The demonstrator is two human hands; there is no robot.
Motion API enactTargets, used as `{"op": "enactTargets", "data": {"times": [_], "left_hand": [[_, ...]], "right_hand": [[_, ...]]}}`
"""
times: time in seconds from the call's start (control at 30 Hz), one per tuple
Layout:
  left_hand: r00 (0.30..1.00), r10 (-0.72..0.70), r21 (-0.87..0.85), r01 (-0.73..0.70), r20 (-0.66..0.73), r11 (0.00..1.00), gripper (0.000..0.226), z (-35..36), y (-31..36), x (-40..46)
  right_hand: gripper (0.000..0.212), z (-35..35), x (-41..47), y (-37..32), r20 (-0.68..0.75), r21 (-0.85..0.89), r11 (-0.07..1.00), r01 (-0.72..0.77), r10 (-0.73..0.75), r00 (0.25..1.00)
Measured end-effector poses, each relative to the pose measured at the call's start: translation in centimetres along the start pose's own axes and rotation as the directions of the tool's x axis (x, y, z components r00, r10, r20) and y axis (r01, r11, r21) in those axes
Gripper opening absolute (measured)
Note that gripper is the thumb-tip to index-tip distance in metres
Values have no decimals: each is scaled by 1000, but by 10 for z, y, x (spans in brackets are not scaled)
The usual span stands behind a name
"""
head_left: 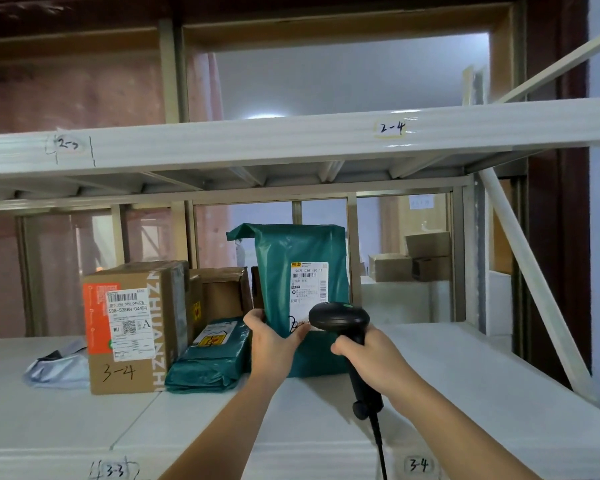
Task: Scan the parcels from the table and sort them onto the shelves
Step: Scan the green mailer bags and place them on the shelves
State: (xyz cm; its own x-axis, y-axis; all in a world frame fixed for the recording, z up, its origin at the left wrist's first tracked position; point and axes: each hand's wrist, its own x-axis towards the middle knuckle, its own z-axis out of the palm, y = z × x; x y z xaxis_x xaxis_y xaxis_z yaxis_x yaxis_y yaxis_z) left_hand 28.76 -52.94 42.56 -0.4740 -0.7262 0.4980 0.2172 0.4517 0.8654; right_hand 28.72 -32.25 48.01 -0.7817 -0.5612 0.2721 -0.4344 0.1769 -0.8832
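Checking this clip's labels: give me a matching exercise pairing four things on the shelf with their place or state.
Things:
1. tall green parcel
2. flat green parcel
3. cardboard box
4. scanner

States:
A. marked 3-4 by hand on its front
B. gripped in the right hand
C. stood upright, held by the left hand
D. lying between the box and the upright parcel

Pairs: 1-C, 2-D, 3-A, 4-B
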Motion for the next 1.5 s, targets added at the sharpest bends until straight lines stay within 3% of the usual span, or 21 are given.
{"op": "enactTargets", "data": {"times": [0.2,0.47,0.57,0.9,1.0,1.23,1.37,1.5], "left_hand": [[998,-36,-9,36,48,999,89,4,-8,17],[992,-98,-8,99,83,995,85,-1,-15,34],[990,-109,-3,109,87,994,84,-3,-14,32],[992,-112,62,108,64,992,69,-36,7,13],[985,-128,170,108,112,979,61,-54,14,0],[913,-77,494,-144,400,857,53,-89,18,-42],[818,-124,526,-237,562,817,59,-87,23,-78],[761,-30,495,-390,647,776,57,-63,35,-113]], "right_hand": [[7,-1,-1,2,6,-7,999,44,-44,999],[21,-6,-1,2,-51,-36,998,58,-60,997],[13,-6,-1,1,-40,-15,998,56,-56,998],[16,13,-22,-6,-14,23,1000,2,-1,1000],[18,20,-38,-8,8,-19,1000,-10,10,1000],[13,39,-94,-12,-58,-54,997,-62,59,997],[13,40,-133,-15,-92,-54,995,-87,82,992],[15,21,-173,-14,-126,-113,989,-91,76,989]]}}
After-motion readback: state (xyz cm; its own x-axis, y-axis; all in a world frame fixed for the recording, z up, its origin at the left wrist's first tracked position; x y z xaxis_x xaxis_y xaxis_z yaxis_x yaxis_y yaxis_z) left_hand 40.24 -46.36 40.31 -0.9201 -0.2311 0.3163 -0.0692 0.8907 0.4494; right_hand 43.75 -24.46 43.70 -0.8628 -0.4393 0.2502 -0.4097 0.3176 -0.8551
